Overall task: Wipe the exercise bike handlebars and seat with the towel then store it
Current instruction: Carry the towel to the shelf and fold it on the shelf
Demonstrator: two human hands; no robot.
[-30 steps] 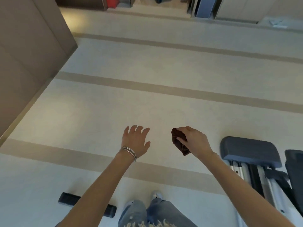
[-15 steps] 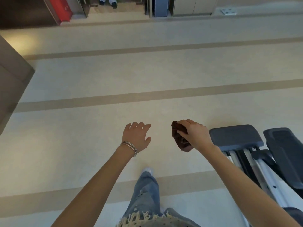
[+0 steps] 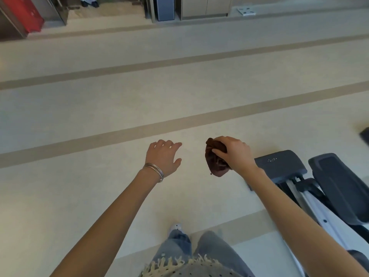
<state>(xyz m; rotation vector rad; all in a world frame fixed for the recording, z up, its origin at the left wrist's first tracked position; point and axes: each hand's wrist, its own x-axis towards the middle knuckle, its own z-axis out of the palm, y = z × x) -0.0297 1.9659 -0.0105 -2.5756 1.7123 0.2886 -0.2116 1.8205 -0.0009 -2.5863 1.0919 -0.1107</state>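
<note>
- Right hand (image 3: 233, 154), centre-right of the frame, is clamped over the towel (image 3: 216, 162), with the fingers curled across its top and the thumb pinching its side.
- Left hand (image 3: 163, 157), at the centre of the frame, hangs apart from the towel with its fingers spread and relaxed, holding nothing. Thin bangles (image 3: 153, 171) circle its wrist.
- The towel is a small dark brown cloth bunched into a ball, with a fold drooping below the palm. It is carried in the air above the pale floor (image 3: 99, 116) and touches nothing else.
- A grey padded machine (image 3: 279, 164) sits at lower right, just beside the right forearm. I cannot tell whether it is the bike, as no handlebars or seat show plainly.
- Progress, as a judgement: the towel is in hand but wiping nothing, and whether the wiping is done cannot be told. Storing the towel clearly remains, and no storage place is recognisable.
</note>
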